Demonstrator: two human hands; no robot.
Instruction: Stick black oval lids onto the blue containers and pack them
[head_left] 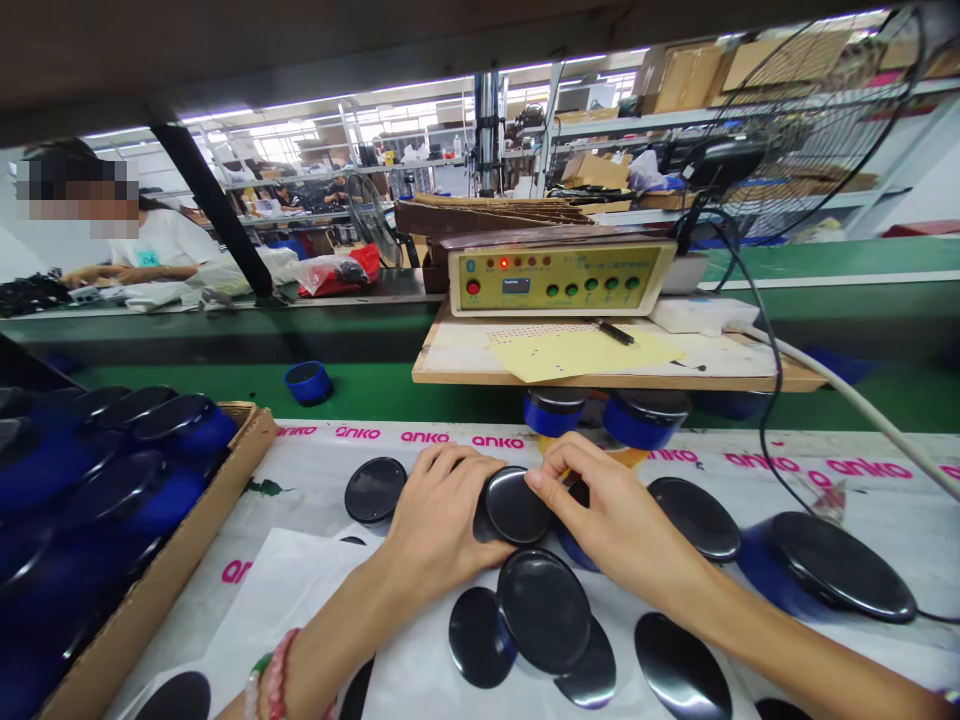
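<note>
My left hand (442,515) and my right hand (607,520) meet at the middle of the bench, both closed around one round black-topped blue unit (516,505). The fingers of each hand grip its rim from either side. Just in front of it lies another black-topped unit (544,608). Flat black discs (375,489) lie scattered on the white sheet (315,470) printed with pink "anko" lettering. A black-topped blue unit (840,565) lies further right, with a black cable running to it.
A cardboard box (157,580) at the left holds several blue units with black tops. A yellow control box (555,278) with lit buttons stands on a wooden shelf (600,378) behind. A green conveyor (225,385) carries one blue ring (309,381). A person sits far left; a fan stands upper right.
</note>
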